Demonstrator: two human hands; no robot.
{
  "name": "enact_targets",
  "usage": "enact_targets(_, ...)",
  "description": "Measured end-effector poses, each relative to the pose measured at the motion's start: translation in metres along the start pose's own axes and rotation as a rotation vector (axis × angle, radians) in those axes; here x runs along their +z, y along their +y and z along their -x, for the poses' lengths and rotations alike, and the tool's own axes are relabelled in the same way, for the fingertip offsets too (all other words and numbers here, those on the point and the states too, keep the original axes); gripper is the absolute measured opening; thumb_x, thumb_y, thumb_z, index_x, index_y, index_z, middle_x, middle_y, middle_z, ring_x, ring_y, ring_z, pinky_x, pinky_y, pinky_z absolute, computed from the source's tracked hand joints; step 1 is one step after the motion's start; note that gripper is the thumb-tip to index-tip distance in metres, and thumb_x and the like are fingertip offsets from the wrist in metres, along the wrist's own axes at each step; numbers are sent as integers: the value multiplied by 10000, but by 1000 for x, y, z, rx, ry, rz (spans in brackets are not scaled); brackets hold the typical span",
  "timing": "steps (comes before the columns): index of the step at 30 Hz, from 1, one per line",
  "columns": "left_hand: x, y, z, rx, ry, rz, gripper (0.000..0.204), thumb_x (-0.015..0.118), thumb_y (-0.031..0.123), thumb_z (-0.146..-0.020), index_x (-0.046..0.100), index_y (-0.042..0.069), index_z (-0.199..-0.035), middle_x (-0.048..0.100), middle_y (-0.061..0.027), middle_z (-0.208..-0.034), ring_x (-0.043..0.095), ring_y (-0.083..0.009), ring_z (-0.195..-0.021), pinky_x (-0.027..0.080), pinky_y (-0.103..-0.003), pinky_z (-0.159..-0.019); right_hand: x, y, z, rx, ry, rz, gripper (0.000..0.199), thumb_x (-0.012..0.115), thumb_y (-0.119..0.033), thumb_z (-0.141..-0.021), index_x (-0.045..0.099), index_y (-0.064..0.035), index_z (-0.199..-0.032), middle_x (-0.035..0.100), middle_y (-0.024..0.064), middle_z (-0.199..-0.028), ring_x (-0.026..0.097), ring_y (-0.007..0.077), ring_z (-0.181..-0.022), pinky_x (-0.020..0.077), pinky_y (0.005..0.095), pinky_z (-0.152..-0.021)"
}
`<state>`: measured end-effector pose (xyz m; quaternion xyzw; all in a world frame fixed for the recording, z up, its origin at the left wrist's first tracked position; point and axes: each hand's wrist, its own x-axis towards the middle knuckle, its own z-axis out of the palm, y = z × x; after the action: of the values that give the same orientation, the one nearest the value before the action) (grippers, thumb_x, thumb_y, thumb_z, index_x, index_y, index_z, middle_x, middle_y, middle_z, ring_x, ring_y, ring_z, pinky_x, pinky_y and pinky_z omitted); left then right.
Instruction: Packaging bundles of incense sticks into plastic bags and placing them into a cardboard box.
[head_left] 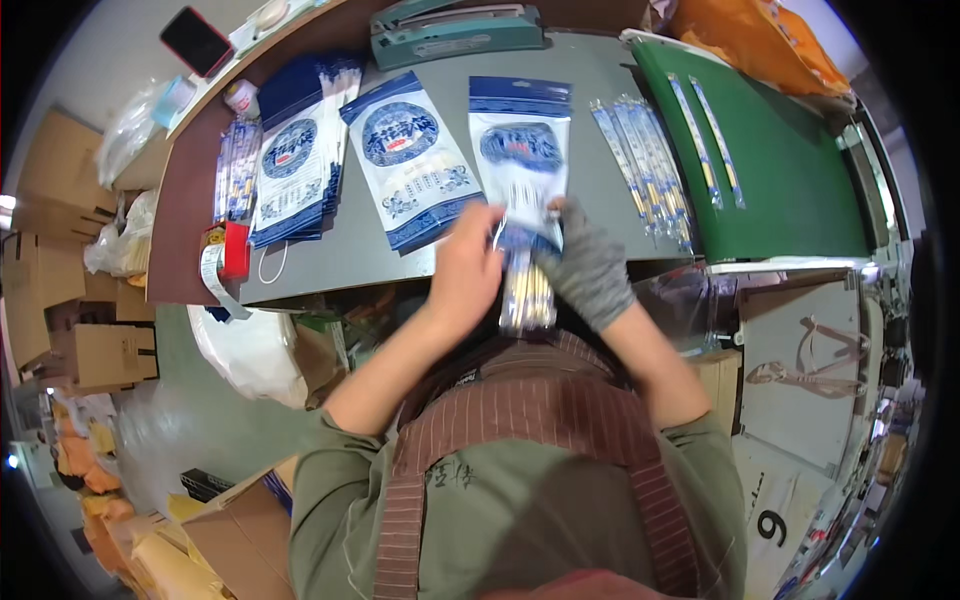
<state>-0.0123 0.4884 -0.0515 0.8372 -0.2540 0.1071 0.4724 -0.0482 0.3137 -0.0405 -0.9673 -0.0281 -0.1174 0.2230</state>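
A blue-and-white plastic pouch lies at the table's front edge, its lower end toward me. Out of that end sticks a bundle of wrapped chopsticks, pale with blue printed sleeves. My bare left hand closes on the left side of the pouch's lower end. On the right side, my right hand, in a grey knit glove, grips the same end; its fingers are partly hidden and slightly blurred. Another pouch lies flat to the left, close to my left hand.
A stack of pouches and more wrapped sticks lie at the left. Right of my hands are loose wrapped chopsticks and a green board bearing two packs. A teal bag sealer stands at the back.
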Motion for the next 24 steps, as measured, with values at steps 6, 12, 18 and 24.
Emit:
enact_targets(6, -100, 80, -98, -31, -134, 294, 293, 561, -112, -805, 579, -9, -1078, 558, -2, -895, 575, -52, -818, 476, -190, -715, -129, -22, -76, -302, -4, 59, 285, 667, -284, -795, 677, -67, -979, 657, 143, -804, 629, 318, -750, 491, 398, -730)
enact_targets(12, -163, 121, -141, 43, -281, -92, 265, 530, -76, -859, 612, -32, -1108, 606, -50, -876, 597, -70, -768, 504, -191, -695, -209, -69, -127, -63, -315, -74, 176, 667, -154, -858, 699, -87, -1017, 647, 97, -719, 619, 195, -578, 508, 287, -553)
enact_targets(18, -198, 155, -194, -110, -100, -161, 204, 560, -9, -814, 660, -14, -992, 633, -72, -707, 606, -132, -631, 482, -266, -576, -211, -89, -191, -627, 178, -236, 117, 605, -42, -894, 710, -41, -946, 676, 51, -668, 587, 65, -553, 458, 184, -466)
enact_targets(24, -184, 70, -154, 602, -198, -522, 499, 495, -146, -756, 616, 76, -1186, 620, -115, -1192, 588, -268, -1114, 486, -348, -948, -125, -63, -163, -466, 25, -272, 338, 581, 45, -855, 672, -93, -1151, 654, 31, -755, 593, 79, -687, 507, 228, -650)
